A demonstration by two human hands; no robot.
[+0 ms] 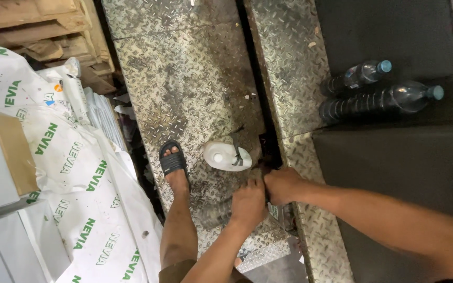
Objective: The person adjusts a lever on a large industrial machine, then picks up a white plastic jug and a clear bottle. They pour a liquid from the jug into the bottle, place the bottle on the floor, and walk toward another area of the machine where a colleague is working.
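Hands first, bottom center of frame: left hand [247, 203] and right hand [283, 185] are pressed together right at the dark gap [252, 78] between two diamond-plate steel panels. Fingers on both are curled down and bunched, knuckles up. Can't tell what they've got hold of, if anything, bc the fingertips are buried in the shadow at the gap's edge. The hands touch each other, thumb side to thumb side.

Just left of the left hand there's the person's bare leg and a foot in a black slide sandal [173, 162], planted on the left steel panel [184, 68], toes pointing to the top of the frame.

Right above the hands, nearly touching, a white plastic jug [225, 155] lies on its side on the plate w/ a grey strap or handle thing across it, cap end facing left-ish.

Right side: a black rubbery mat [394, 157] sits on the right steel panel [289, 63]. Further up, upper right, two clear plastic bottles w/ blue caps lie on their sides, smaller bottle [360, 75] above, bigger bottle [381, 100] below, just beside each other, caps pointing right.

Left third of frame is white printed plastic sheeting [74, 173] draped over stacked stuff, plus a cardboard edge [17, 152]. Far upper left corner: wooden pallet [43, 31].
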